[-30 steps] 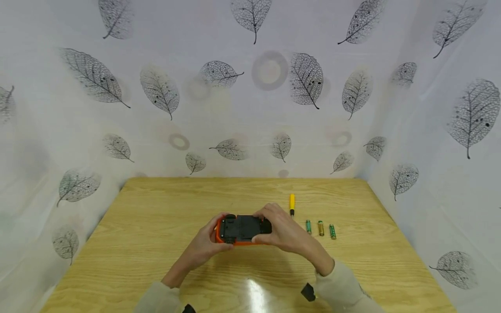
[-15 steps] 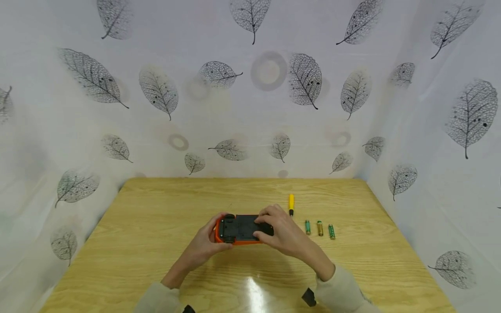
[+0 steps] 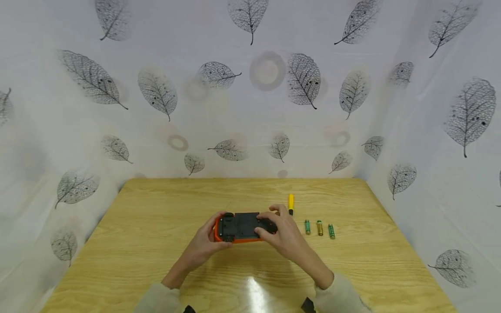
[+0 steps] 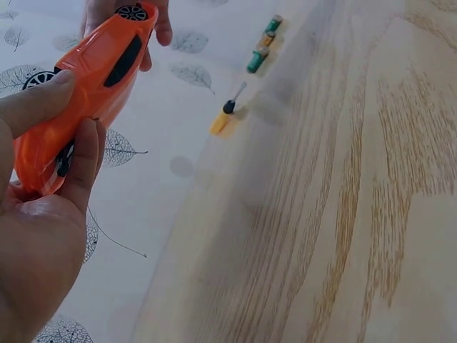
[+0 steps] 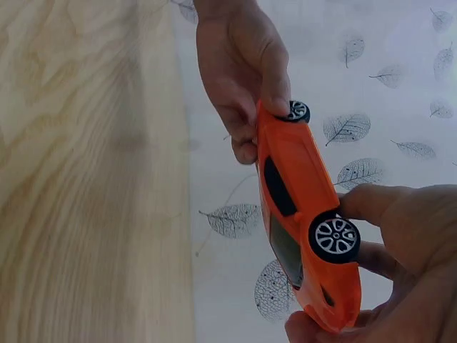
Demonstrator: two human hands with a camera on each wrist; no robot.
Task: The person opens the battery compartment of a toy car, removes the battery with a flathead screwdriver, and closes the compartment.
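Observation:
An orange toy car (image 3: pixel 245 225) is held above the table, its black underside turned up in the head view. My left hand (image 3: pixel 204 240) grips one end, thumb and fingers on opposite sides near the wheels. At the other end, my right hand (image 3: pixel 288 234) has its thumb and index finger bent onto the black underside. In the right wrist view, the fingers of the right hand (image 5: pixel 421 250) curl about the nose of the car (image 5: pixel 303 179), close to a silver-spoked wheel. The left wrist view shows the car body (image 4: pixel 82 82) between left thumb and fingers.
To the right on the wooden table (image 3: pixel 156 217) lie two green batteries, one battery (image 3: pixel 307 227) left and one battery (image 3: pixel 331 231) right of a gold battery (image 3: pixel 320 228). A yellow-handled screwdriver (image 3: pixel 291 203) lies behind them. A leaf-patterned curtain (image 3: pixel 250 108) surrounds the table.
My right thumb and fingers have moved off the car's long edges and in onto its underside. The car's right end has shifted slightly up and right. My left hand keeps its grip.

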